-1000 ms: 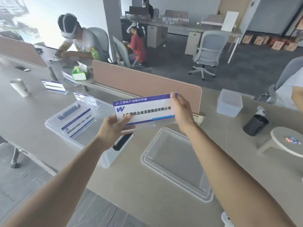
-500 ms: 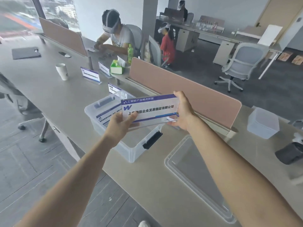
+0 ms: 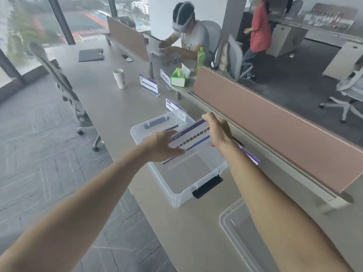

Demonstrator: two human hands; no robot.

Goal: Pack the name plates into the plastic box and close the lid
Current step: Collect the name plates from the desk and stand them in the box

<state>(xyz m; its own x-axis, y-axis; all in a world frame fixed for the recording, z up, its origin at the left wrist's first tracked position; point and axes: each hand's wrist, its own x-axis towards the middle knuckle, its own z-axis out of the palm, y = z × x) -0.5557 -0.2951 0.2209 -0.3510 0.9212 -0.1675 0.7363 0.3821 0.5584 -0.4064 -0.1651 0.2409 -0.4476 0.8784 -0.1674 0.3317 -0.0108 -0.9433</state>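
Observation:
I hold a white and purple name plate (image 3: 193,139) flat over the open clear plastic box (image 3: 182,195). My left hand (image 3: 162,147) grips its near-left end and my right hand (image 3: 218,130) grips its far-right end. The box has black latches and stands near the desk's front edge. Its clear lid (image 3: 238,228) lies flat on the desk to the right. Three more name plates stand upright on the desk beyond the box: one just behind the box (image 3: 173,105), one (image 3: 148,84) near a paper cup and one (image 3: 165,77) beside a tissue pack.
A pink divider panel (image 3: 275,118) runs along the desk to the right of the box. A paper cup (image 3: 119,77), green tissue pack (image 3: 179,76) and green bottle (image 3: 200,56) stand farther back. A seated person wearing a headset works beyond; an office chair (image 3: 64,91) stands left.
The name plate has gone from upright and facing me to lying flat and lower over the box. My view has swung left, so the lid now sits at the lower right.

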